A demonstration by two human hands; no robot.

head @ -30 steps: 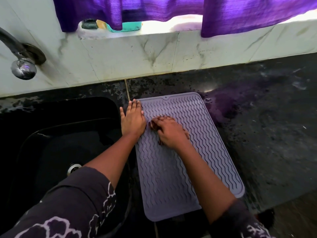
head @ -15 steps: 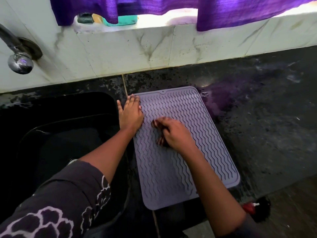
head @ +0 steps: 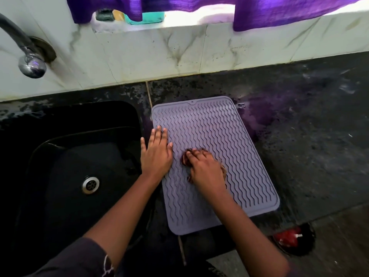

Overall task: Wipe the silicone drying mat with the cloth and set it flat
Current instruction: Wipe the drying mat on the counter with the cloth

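Note:
A grey-lilac silicone drying mat (head: 221, 136) with wavy ridges lies flat on the black counter, just right of the sink. My left hand (head: 156, 151) presses flat on the mat's left edge, fingers straight. My right hand (head: 205, 170) is on the middle of the mat, fingers curled over a small dark brownish cloth (head: 185, 157). Most of the cloth is hidden under the hand; bits show at the fingertips and at the hand's right side.
A black sink (head: 79, 166) with a metal drain (head: 90, 184) lies to the left, a tap (head: 30, 60) above it. The wet black counter (head: 309, 136) stretches right. White tiled wall and purple curtain (head: 279, 9) stand behind. A red object (head: 287, 237) lies below the counter edge.
My right hand with the cloth has slid along the mat towards me. My left hand stays pressed on the mat's left edge. The camera view has shifted.

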